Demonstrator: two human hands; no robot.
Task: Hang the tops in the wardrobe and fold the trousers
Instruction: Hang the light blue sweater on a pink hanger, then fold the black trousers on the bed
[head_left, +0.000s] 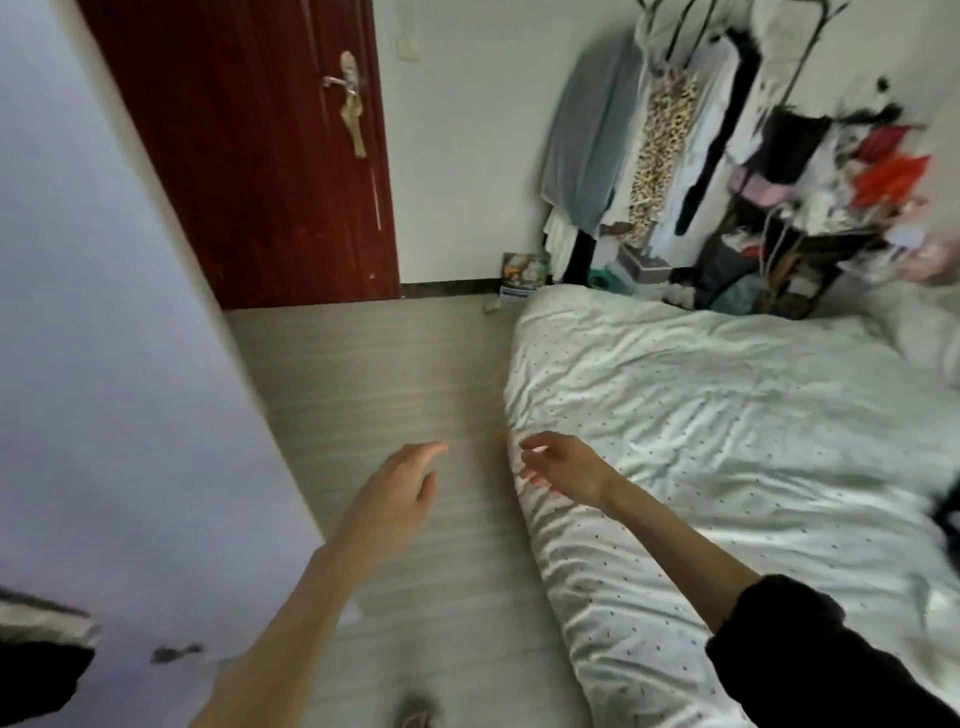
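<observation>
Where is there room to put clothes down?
The bed is bare from its near edge by the right hand to the middle. The floor between door and bed is bare too. The clothes rack corner is crowded.

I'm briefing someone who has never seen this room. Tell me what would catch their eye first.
Two bare hands reach forward, empty: the left hand over the pale floor, the right hand at the edge of the bed's dotted white duvet. At the upper right a crowded clothes rack holds a grey garment and a leopard-print one. A dark red door stands at the upper left.
</observation>
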